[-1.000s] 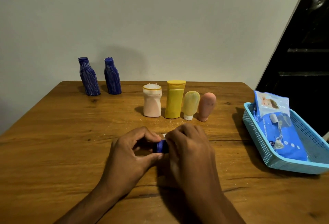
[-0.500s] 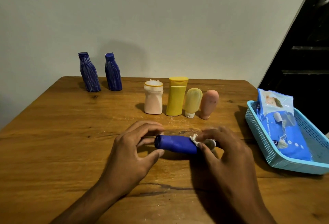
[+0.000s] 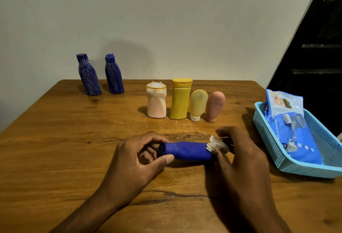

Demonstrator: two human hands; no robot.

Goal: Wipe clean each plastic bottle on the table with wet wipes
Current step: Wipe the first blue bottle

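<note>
Left hand (image 3: 129, 164) grips blue bottle (image 3: 187, 150) cap | right hand (image 3: 240, 160) pinches wipe (image 3: 212, 145) at base

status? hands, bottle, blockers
Left hand grips blue bottle at cap end. Right hand pinches wet wipe against its other end. Bottle lies sideways. Nothing in the way.
</note>
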